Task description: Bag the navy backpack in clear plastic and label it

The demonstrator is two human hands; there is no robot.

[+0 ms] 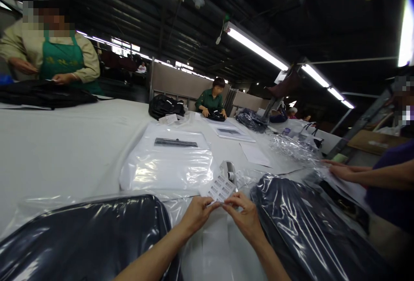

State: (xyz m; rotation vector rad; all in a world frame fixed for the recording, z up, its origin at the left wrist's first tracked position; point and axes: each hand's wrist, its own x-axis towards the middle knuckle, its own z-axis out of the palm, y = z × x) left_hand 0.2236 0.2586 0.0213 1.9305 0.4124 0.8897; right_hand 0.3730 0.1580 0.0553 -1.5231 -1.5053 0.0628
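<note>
Both hands meet at the near edge of a white sheet of printed labels. My left hand pinches its lower left edge. Thumb and fingertips of my right hand are pressed together at the lower right edge. Just behind the sheet stands a small grey-white dispenser. A dark bag in clear plastic lies to the left, under my left forearm. Another plastic-wrapped dark bag lies to the right of my right hand.
A stack of clear plastic bags lies on the white table. A person in a green apron handles black fabric at left; one in green works behind. Another person's hands reach in from the right, near crumpled plastic.
</note>
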